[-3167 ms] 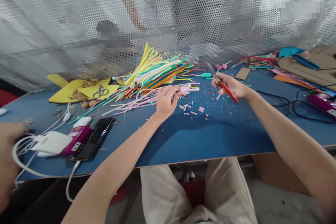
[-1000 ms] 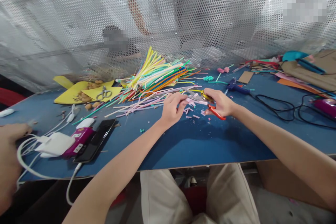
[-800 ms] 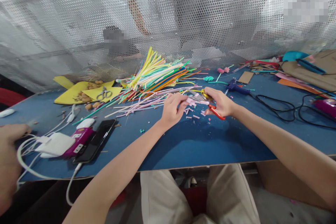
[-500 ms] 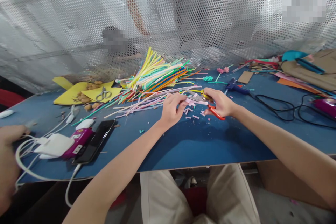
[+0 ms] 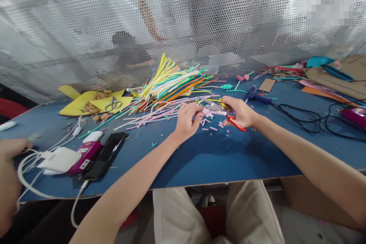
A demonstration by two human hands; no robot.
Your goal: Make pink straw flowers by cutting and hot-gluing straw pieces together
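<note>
Head view: our left hand (image 5: 187,119) keeps pinching the pink pipe-cleaner piece (image 5: 207,112) mid-tabletop, while our right hand (image 5: 240,111), fingers clamped on the red-handled scissors (image 5: 225,111), has come in from the far side; blades now meet it, snipping.

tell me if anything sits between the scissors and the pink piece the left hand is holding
Nothing visible does. The right hand holds the scissors with the blades right at the pink piece pinched in the left hand. Only cut pink scraps lie on the table below.

Pink piece (image 5: 207,112) pinched over table; red-handled scissors (image 5: 225,112) blades at it
</note>
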